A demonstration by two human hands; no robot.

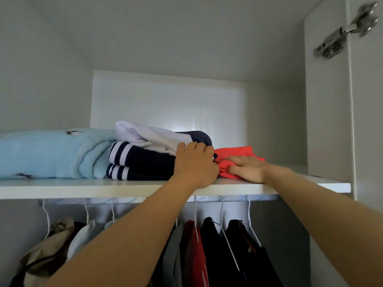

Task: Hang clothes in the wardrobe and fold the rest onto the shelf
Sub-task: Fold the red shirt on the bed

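On the white wardrobe shelf (83, 190) lies a folded stack: a navy garment with white stripes (141, 162) at the bottom and a white and navy garment (153, 136) on top. My left hand (194, 164) rests against the stack's right end, its fingers curled over the edge of the white piece. To the right lies a folded orange-red garment (234, 152). My right hand (246, 167) lies flat on it, fingers straight, pressing it onto the shelf.
A folded light blue towel or blanket (51, 154) fills the shelf's left part. Below the shelf several garments hang on white hangers (222, 226) from a rail. The open door with its metal hinge (348, 30) stands at the right.
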